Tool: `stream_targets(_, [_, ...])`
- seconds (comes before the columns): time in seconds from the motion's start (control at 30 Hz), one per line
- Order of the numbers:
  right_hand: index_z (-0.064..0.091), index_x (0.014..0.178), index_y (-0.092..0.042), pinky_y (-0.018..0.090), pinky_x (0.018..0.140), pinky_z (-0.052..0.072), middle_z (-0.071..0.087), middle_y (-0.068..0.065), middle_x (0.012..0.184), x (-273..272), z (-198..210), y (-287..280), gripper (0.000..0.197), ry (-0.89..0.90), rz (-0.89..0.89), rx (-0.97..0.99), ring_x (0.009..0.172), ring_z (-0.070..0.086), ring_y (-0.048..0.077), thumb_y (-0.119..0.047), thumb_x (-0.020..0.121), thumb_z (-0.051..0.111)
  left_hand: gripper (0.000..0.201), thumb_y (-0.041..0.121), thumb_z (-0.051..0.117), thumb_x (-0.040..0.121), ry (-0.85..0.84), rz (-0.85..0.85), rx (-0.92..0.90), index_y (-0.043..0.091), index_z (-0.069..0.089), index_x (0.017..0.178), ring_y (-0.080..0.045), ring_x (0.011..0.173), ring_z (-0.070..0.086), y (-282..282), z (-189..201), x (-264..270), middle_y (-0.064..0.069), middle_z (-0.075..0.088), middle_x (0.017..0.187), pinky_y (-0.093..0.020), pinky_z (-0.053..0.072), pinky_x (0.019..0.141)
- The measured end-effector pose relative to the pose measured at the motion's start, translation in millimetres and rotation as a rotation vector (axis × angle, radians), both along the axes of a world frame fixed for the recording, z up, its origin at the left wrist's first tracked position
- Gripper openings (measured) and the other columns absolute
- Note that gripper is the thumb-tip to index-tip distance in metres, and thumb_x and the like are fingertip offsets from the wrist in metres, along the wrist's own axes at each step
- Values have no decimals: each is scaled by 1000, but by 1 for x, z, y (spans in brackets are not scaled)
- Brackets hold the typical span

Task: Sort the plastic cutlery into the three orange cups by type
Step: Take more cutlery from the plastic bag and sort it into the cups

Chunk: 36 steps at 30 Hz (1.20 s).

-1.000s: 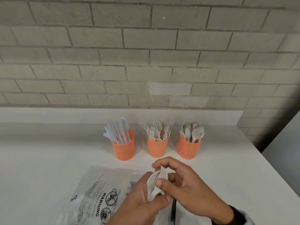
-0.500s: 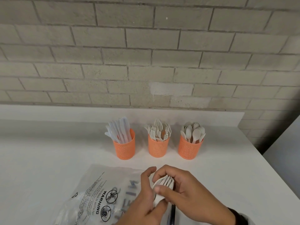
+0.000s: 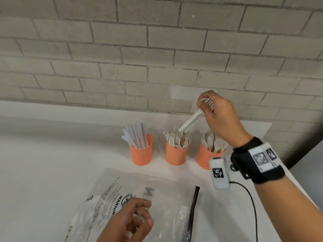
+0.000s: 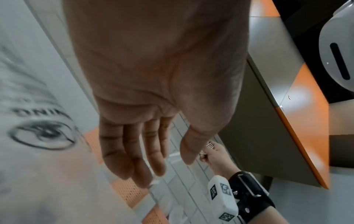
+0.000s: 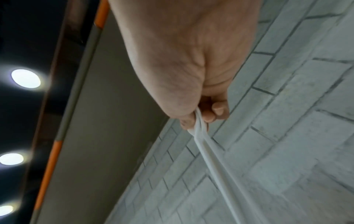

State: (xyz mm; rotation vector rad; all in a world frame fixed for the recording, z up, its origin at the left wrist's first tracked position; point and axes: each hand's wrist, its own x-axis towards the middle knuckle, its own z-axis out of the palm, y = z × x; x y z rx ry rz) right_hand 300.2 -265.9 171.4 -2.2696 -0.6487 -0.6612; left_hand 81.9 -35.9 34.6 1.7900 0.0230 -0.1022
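Right hand (image 3: 219,117) raised over the middle cup (image 3: 176,155), pinching a bundle of forks (image 3: 194,117), handles down.
Left hand (image 3: 130,222) loosely curled, holding nothing, over the plastic bag (image 3: 108,198) on the table (image 3: 43,163). Cups hold knives (image 3: 135,135), forks, spoons (image 3: 214,142).

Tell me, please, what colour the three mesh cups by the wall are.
The cups are orange, clearest in the head view.

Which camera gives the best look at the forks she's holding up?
The head view: the forks show whole, tines in the right hand, handles angled toward the middle cup. The right wrist view shows only their handles; the left wrist view, a tiny glimpse of tines.
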Motion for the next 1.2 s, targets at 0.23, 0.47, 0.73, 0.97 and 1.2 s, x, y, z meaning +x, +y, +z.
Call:
stream_targets(0.23, [54,106,-6,39,73,49,65,16,98,48,-61,33,13,199,-43,-338,87,60,32,-12,102,44,15,2,80,71,348,215,-357,-9,71,77,-23,41,60,25,-13,-47,-19,53,49,-19,41,39])
stream_targets(0.47, [57,116,-3,46,88,40,58,20,118,40,-103,44,34,114,-164,-725,104,48,38,-27,102,38,30,16,76,79,584,264,-273,-13,69,82,-16,48,61,50,-37,-75,-16,65,59,-14,44,48])
stream_targets(0.73, [58,116,-8,45,90,45,58,13,116,-18,-106,83,27,-54,60,-462,100,50,28,-25,96,56,59,50,86,49,588,429,-168,-2,75,73,-22,62,69,53,-48,-94,-20,77,74,-24,51,69])
stream_targets(0.97, [16,152,-8,43,104,41,41,18,145,-56,-139,111,71,780,294,-870,129,45,34,-48,99,44,76,43,99,39,641,413,-388,-6,72,91,-39,72,72,49,-46,-89,-28,75,91,-40,58,63])
stream_targets(1.2, [31,142,-20,29,84,48,60,5,118,-84,-142,54,52,942,249,-597,97,59,18,-34,98,55,30,13,73,87,474,478,-345,4,59,112,-34,85,72,42,-58,-65,-17,77,90,-46,62,73])
